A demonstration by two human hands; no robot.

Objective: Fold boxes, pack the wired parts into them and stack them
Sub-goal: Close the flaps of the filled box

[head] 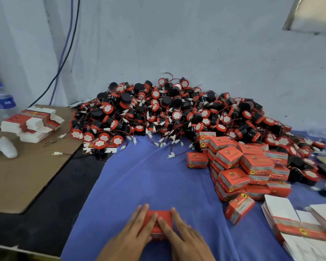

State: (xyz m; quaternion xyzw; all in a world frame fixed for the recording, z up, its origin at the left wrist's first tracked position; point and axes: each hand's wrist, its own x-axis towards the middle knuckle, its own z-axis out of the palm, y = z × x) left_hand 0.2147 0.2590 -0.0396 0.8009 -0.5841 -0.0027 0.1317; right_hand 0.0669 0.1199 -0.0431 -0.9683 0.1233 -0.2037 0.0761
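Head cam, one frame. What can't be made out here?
1. Red box, head view: left hand and right hand lie over it, so its flaps and contents are hidden.
2. Stacked boxes: print too small and blurred to read.
3. Flat blanks: cut off by the right and bottom edges.
4. Pile of wired parts: lower parts are buried under the upper ones.

A pale, scuffed wall [196, 44] stood behind the dark table [51, 204], and two cables [69, 44] ran down it at the left. A framed window [316, 14] showed at the upper right. A blue cloth [149, 176] covered the table's middle, beside a cardboard sheet [26, 176]. The light was soft and even.
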